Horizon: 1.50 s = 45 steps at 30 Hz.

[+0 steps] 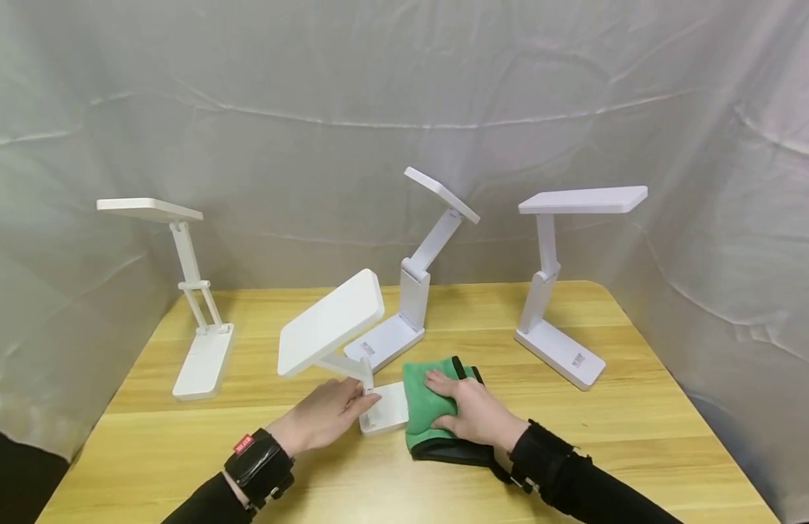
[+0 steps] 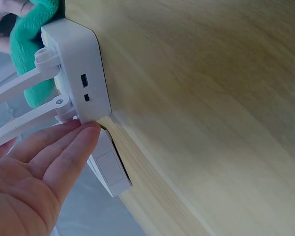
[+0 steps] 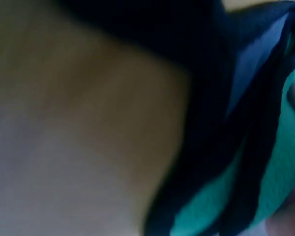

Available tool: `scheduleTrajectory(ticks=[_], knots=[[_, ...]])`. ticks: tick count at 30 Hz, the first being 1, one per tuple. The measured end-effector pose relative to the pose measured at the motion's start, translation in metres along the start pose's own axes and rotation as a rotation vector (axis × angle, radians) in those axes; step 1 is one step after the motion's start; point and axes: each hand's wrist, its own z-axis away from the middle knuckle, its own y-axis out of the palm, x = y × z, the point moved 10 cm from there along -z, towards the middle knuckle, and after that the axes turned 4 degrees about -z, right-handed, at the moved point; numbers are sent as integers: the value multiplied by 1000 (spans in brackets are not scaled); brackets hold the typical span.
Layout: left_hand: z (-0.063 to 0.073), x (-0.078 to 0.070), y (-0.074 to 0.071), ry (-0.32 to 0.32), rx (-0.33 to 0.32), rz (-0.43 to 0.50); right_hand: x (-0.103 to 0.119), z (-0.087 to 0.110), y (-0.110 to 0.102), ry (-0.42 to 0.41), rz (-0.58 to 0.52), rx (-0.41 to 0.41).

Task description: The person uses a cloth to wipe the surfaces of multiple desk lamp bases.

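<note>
Front lamp [image 1: 331, 324] stands near the middle of the table [image 1: 640, 437], its base held at the hinge end by the left hand [image 1: 326, 415]; the right hand [image 1: 479, 415] grips one green cloth [image 1: 420, 407] over the base's other end. Small print on the middle lamp [image 1: 414, 298] and the right lamp [image 1: 562, 353], like that on the wristband's red tag [image 1: 244, 443], cannot be read. With the left lamp [image 1: 204, 360], white lamps number four. Bare wood separates the three rear ones, near the back edge before a grey curtain [image 1: 378, 73].
</note>
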Motion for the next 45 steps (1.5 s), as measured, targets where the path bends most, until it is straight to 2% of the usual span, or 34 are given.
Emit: scheduleTrajectory(ticks=[6, 10, 14, 19, 22, 25, 28, 33, 37, 45], knots=[[-1, 1, 0, -7, -14, 3, -2, 6, -2, 130, -96, -157], [0, 2, 0, -1, -9, 5, 1, 15, -6, 146, -88, -209], [0, 1, -1, 2, -3, -1, 0, 16, -5, 140, -112, -170], [-2, -2, -2, 16, 3, 7, -8, 2, -4, 142, -146, -125], [-3, -3, 0, 26, 6, 18, -12, 0, -6, 161, -146, -143], [-2, -2, 1, 30, 8, 16, -11, 6, -8, 177, -119, -170], [0, 1, 1, 21, 17, 11, -5, 13, -9, 152, -63, -169], [0, 3, -2, 1, 25, 10, 1, 4, -7, 73, -13, -70], [-1, 1, -3, 14, 22, 12, -4, -9, -7, 54, -15, 0], [0, 5, 1, -5, 48, 18, -16, -6, -12, 106, -21, -10]])
